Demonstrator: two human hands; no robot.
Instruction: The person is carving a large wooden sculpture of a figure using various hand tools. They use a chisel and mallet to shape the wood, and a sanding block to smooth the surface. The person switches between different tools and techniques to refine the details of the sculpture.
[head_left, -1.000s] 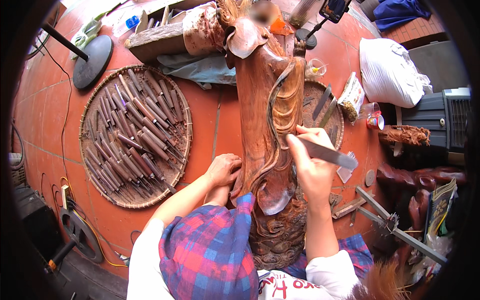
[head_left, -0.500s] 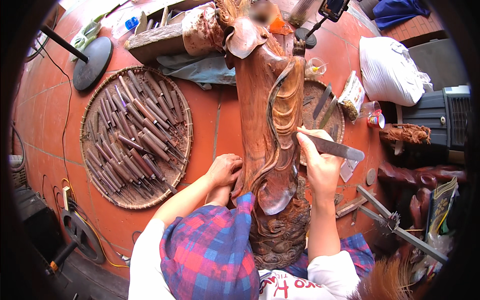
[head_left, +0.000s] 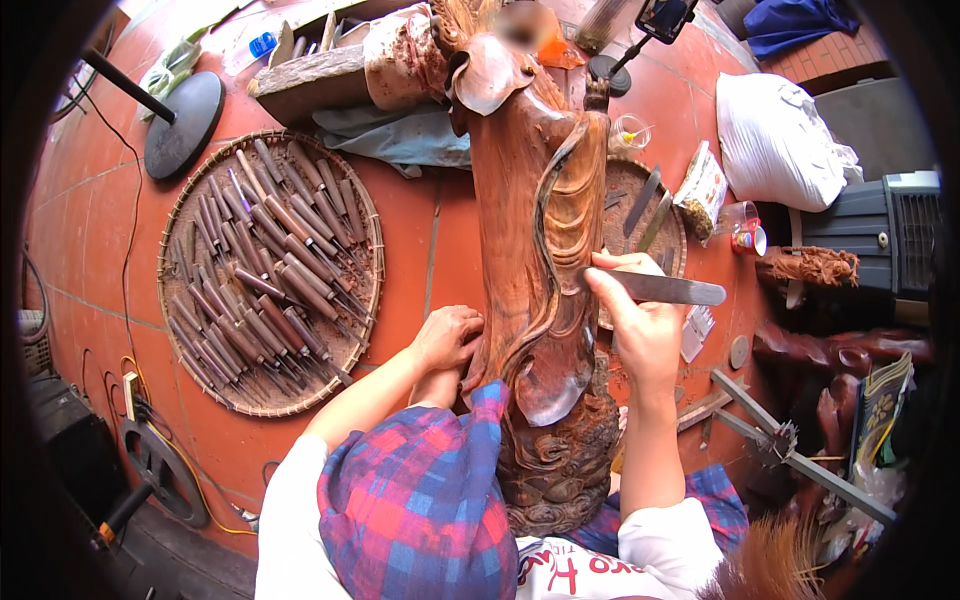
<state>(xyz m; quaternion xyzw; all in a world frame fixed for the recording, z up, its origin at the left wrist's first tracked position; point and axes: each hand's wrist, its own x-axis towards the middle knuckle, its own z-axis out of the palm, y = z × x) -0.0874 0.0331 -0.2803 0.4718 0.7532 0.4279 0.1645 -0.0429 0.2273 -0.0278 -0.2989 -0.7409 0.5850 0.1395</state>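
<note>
A tall brown wooden carving with flowing folds lies before me, running from my lap toward the far side. My right hand pinches a flat metal scraper between thumb and fingers. Its inner end meets the carved folds at the carving's right side, and its rounded end points out to the right. Against the carving's left side rests my left hand, fingers bent onto the wood with their tips hidden. A blue and red plaid cloth covers part of the view below the left hand.
A round woven tray at left holds several wooden-handled chisels. Behind the carving's right side is another tray with flat blades. A white sack, plastic cups and a metal frame stand at right.
The scraper's outer end has swung slightly away from me, so it now lies nearly level. My right hand has turned a little with it; my left hand has stayed put.
</note>
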